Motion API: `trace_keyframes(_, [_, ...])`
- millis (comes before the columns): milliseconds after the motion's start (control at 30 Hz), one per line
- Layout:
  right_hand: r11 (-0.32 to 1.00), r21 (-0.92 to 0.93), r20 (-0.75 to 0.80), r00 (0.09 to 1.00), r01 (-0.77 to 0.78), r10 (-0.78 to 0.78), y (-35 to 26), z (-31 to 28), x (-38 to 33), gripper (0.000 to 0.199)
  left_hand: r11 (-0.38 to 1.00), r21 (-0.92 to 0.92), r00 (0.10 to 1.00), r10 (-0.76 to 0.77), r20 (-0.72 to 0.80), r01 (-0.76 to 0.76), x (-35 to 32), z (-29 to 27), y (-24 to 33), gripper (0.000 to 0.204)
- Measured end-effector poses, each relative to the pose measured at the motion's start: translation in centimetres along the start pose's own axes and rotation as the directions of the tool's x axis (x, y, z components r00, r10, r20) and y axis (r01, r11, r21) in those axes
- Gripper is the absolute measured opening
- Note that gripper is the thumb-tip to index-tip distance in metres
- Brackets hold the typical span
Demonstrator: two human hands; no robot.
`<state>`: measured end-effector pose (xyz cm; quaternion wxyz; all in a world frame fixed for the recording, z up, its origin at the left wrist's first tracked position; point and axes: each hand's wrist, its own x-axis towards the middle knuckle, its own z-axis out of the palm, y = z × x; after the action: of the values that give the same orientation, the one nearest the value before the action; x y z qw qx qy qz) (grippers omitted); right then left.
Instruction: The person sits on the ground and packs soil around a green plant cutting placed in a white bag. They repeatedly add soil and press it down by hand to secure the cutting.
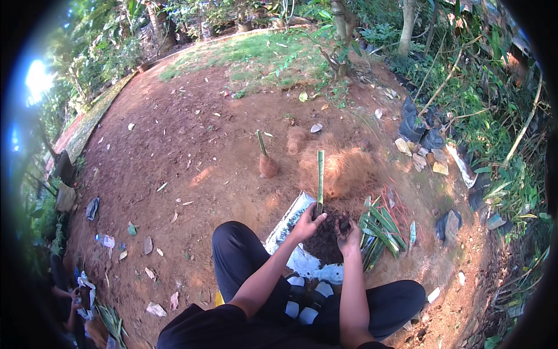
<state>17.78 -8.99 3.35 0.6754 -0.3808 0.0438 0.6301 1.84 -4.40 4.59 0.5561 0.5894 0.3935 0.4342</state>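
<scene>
In my left hand, a long green leaf cutting stands upright, its lower end gripped by thumb and fingers among dark soil. Closed fingers of my right hand hold a clump of dark soil. Below both hands, loose dark soil lies on an opened white sack. More green leaf cuttings are heaped right of my right hand. A mound of brown coconut fibre sits just beyond. Left of it stands a fibre-wrapped ball with a leaf piece sticking up.
Another brown fibre ball rests behind the mound. Stones and black plastic bags line the right side. A small tree grows ahead. At lower left, another person's hands work near a white bag. A plastic bottle lies on the bare earth.
</scene>
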Motion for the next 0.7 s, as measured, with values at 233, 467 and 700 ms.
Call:
trace_keyframes(233, [0.99, 0.127, 0.197, 0.98, -0.058, 0.032, -0.3, -1.5, 0.3, 0.02, 0.983, -0.175, 0.998, -0.046, 0.051, 0.054, 0.0, -0.2, -0.5, 0.053])
trace_keyframes(467, [0.993, 0.099, 0.163, 0.986, -0.057, 0.041, -0.1, -1.5, 0.6, 0.022, 0.961, -0.267, 0.996, -0.084, -0.036, 0.072, 0.0, 0.5, -0.7, 0.05])
trace_keyframes(700, [0.987, 0.143, 0.046, 0.997, -0.068, 0.062, -0.1, -1.5, 0.4, 0.029, 0.984, -0.108, 0.984, -0.153, -0.092, 0.143, 0.4, 0.0, -1.8, 0.039])
